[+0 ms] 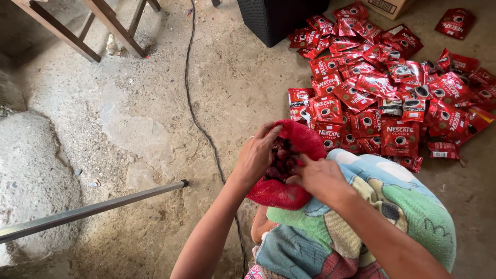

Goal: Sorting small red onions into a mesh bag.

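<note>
A metal bar point(88, 211) is lying across the concrete floor point(155, 129) at the far left, slanting up toward the middle. Above it, wooden legs point(103, 26) of some furniture are standing at the top edge. A thin black cable point(199, 119) is running down the floor from the top toward the person's knees.

The left hand point(257, 155) is gripping the near rim of a red mesh bag point(289, 170), fingers curled and clamped on the netting, holding its mouth open. Small dark red round items point(281, 160) are sitting inside the bag (their exact kind cannot be told). The bag is resting over the person's lap, just above a colourful patterned cloth point(372, 206).

The right hand point(320, 178) is pressing at the opposite rim, fingers drawn together at the bag's mouth; whether it is pinching netting or one of the items cannot be told.

Further right, a heap of red sachets point(392, 93) is spreading over the floor, overlapping one another, beside a dark ribbed container point(274, 18) and a cardboard box point(387, 6) at the top edge.
</note>
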